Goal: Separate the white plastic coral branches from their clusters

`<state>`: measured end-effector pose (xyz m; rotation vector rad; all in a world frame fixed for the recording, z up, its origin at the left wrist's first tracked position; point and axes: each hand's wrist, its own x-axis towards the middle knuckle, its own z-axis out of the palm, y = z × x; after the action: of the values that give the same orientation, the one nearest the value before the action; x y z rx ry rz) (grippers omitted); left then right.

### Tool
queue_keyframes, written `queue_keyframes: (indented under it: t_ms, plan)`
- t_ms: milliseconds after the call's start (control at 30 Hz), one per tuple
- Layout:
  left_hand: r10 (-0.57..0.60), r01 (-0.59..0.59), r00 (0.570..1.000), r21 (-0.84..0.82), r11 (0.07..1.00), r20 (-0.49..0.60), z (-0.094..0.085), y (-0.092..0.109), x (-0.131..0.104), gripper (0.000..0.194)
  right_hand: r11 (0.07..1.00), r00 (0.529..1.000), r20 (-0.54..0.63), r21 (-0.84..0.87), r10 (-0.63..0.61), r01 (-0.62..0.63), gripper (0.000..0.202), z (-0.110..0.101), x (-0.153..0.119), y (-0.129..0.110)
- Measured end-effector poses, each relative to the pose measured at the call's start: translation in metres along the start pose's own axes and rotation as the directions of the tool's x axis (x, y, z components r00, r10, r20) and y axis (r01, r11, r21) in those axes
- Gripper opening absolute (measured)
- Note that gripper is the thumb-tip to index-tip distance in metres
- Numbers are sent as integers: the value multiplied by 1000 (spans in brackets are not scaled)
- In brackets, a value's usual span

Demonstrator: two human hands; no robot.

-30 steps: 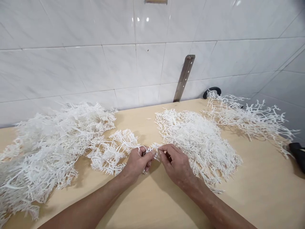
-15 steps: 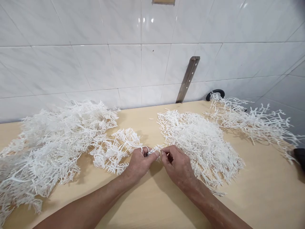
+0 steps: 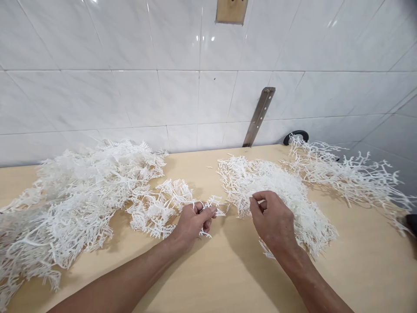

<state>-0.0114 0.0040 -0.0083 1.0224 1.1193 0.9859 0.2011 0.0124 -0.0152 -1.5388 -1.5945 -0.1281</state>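
Note:
My left hand [image 3: 194, 222] is closed in a pinch on a white branched plastic sprue [image 3: 215, 201], whose thin tips stick out past the thumb and below the fingers. To the right, my right hand [image 3: 274, 217] is apart from it, thumb and fingertips pressed together. Whatever lies between those fingertips is too small or hidden to make out. Beneath and behind the right hand spreads a pile of short loose white pieces [image 3: 312, 226]. A small clump of white branched sprues [image 3: 153, 217] lies just left of my left hand.
A large heap of white branched sprues [image 3: 81, 195] covers the table's left side. Barer white branches [image 3: 345, 169] lie at the right, near a black ring-shaped object [image 3: 296, 132]. A metal strip [image 3: 259, 117] leans at the tiled wall. A dark object [image 3: 412, 222] sits at the right edge.
My right hand has drawn away to the right from the sprue and now hangs over the loose pile. The left hand keeps its grip. The view has tilted slightly up.

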Motion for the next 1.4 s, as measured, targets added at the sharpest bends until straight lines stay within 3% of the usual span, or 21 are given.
queue_keyframes:
  t_ms: [167,300,433,600,767,933,1200,1400]
  plan:
    - [-9,9,1000,-11,1000,11,1,3,-1,39,943,979,84,298,-183,150,12,-3,-8,-27]
    - [3,-4,999,33,999,35,1,4,-1,39,897,949,221,428,-225,113,13,1,-19,-45]
    - [5,-8,999,76,997,40,2,5,-2,39,921,940,317,388,-126,-7,16,8,-25,-44]
    - [11,-14,1000,148,989,17,5,9,-5,40,924,895,445,332,27,-193,21,8,-24,-42]
    - [26,-26,1000,183,983,-2,4,4,-3,43,906,866,493,324,84,-272,22,7,-23,-46]
    - [41,-35,999,230,972,-20,3,-4,1,41,864,806,575,326,143,-385,25,10,-23,-44]
    - [66,-35,995,368,929,-72,7,-1,-3,36,931,888,450,277,92,-237,16,12,-28,-50]
    - [143,-116,989,400,909,-37,5,-8,-2,38,946,879,474,260,50,-194,15,10,-28,-53]
